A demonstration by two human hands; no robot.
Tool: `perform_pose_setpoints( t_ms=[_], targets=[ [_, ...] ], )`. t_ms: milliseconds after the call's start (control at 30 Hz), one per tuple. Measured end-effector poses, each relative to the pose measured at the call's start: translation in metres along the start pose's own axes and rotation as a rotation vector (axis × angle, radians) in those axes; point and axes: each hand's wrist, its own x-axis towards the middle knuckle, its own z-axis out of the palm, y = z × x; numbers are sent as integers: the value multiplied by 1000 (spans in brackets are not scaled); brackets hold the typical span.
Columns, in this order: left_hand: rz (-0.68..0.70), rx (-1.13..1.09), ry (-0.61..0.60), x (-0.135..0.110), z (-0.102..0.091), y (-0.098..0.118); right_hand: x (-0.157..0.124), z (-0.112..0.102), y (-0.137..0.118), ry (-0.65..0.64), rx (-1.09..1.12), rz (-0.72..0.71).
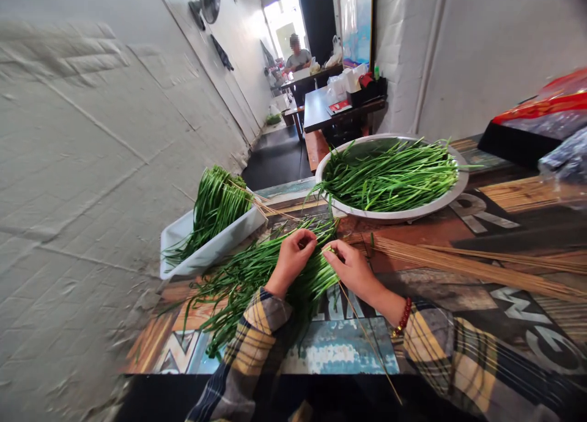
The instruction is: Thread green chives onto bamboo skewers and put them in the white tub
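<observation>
My left hand is closed in a pinch above a loose pile of garlic chives on the table; whatever it pinches is too small to make out. Close beside it, my right hand is shut on a thin bamboo skewer, which slants down past the table's front edge. A bit of green shows at the right fingertips. Under both hands, the chives' pale ends point right and their leaves spread left. To the left, a white tray holds chives bunched on skewers.
A large metal basin of chives stands behind my hands. Many bare skewers lie to the right. Plastic packaging sits at far right. A wall borders the left. A person sits far back.
</observation>
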Motion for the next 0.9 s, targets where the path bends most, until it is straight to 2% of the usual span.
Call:
perform_pose_setpoints(
  t_ms=[300,600,900],
  targets=[
    [41,-49,-94,-9,0,-16,-2,0,-7,-13,-26,63],
    [79,-140,-115,-16,-4,-9,-9,-5,-3,-44,-61,175],
    [69,-162,-116,-15,-3,-9,-10,-5,-7,-27,-76,170]
  ],
)
